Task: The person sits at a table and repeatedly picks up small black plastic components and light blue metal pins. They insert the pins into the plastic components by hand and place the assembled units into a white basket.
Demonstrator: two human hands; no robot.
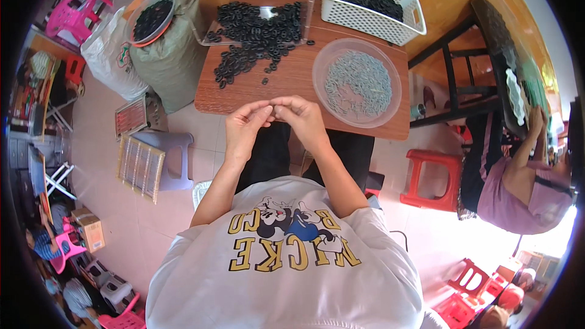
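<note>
My left hand point(245, 127) and my right hand point(307, 123) meet at the near edge of the brown wooden table point(292, 76). Both are closed, thumbs and forefingers pinched together at the tips. What they hold, if anything, is hidden between the fingers. Just beyond them lies a heap of small black oval rings point(259, 33), with one loose black ring point(265, 80) nearest my fingers. To the right of my hands is a translucent round bowl point(319, 79), holding many small pale grey-blue pieces point(372, 76) too fine to make out.
A white perforated basket point(362, 23) of black pieces stands at the table's far right. Bulging sacks point(167, 55) sit left of the table, a bowl of black pieces point(152, 19) on top. A red stool point(432, 180) and a person in purple point(521, 189) are at right.
</note>
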